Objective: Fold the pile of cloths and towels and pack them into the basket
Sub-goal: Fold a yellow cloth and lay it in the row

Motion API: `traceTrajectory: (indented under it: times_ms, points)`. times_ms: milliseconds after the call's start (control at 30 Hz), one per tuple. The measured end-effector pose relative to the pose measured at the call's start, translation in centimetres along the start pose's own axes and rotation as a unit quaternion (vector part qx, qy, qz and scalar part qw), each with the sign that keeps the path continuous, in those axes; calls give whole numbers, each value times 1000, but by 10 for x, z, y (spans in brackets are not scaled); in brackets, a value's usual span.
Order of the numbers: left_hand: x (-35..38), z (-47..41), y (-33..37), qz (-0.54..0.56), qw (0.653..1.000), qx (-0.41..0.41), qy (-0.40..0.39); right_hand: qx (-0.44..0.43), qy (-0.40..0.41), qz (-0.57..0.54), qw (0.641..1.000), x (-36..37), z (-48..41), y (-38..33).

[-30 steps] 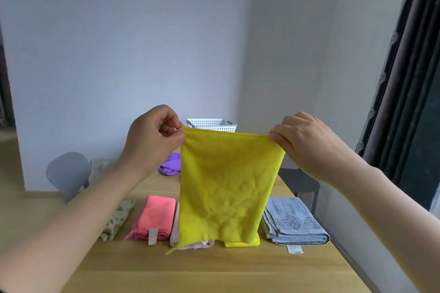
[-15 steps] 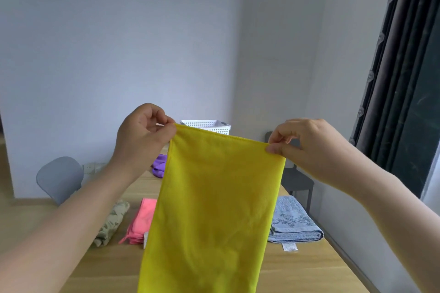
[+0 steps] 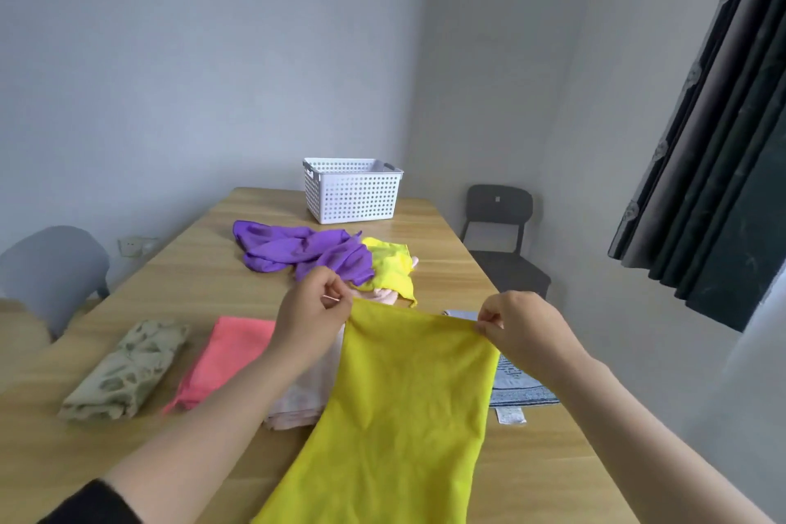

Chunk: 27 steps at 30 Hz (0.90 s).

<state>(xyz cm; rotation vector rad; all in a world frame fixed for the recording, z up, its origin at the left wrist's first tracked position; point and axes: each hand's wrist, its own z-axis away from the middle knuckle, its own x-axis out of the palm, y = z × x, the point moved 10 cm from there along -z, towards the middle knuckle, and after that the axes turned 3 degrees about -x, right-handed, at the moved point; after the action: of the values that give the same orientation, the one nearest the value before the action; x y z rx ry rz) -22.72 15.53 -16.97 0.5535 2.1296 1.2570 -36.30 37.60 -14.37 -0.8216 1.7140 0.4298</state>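
Pale-walled room, long wooden table (image 3: 204, 277) running from the wearer toward 12 o'clock. White perforated basket (image 3: 353, 194) upright at the table's 12 o'clock end, well apart from both hands; inside not visible. Over the near middle of the table: yellow cloth (image 3: 404, 417), top edge stretched between two hands, rest hanging toward 6 o'clock and off the bottom of view. Left hand (image 3: 312, 313) at the cloth's 10 o'clock corner, thumb and curled fingers pinching the hem. Right hand (image 3: 523, 328) at the 2 o'clock corner, likewise pinching the hem between thumb and fingers. Unfolded pile just past the hands toward 12: purple cloth (image 3: 289, 251) crumpled, second yellow cloth (image 3: 389, 268) touching it on its 3 o'clock side, pale pink cloth (image 3: 378, 296) partly under both. Folded row on the table beneath and beside the held cloth: leaf-patterned green cloth (image 3: 127, 366) far out at 9 o'clock, coral pink cloth (image 3: 225, 357) next to it, pale pink towel (image 3: 306, 396) partly hidden by the left forearm, blue towel (image 3: 519, 391) at 3 o'clock, mostly behind the right hand, white label (image 3: 512, 416) showing at its near edge. Grey chair (image 3: 51, 264) off the table at 9 o'clock, dark chair (image 3: 499, 234) at 2 o'clock by the wall, dark curtain (image 3: 723, 140) at 3 o'clock, wall socket (image 3: 134, 246) low at 10 o'clock.
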Motion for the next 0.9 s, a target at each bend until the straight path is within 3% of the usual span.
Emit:
traceTrajectory:
  times_ms: [233, 533, 900]
  points:
    - [39, -15, -26, -13, 1000, 1, -22, 20, -59, 20, 998, 59, -12, 20]
    - [67, 5, -4, -38, 995, 70, -67, -109, -16, -260, 959, 67, -15, -47]
    - [47, 25, -15, 23, 998, 30, -48, -94, 39, -340, 935, 62, -10, -49]
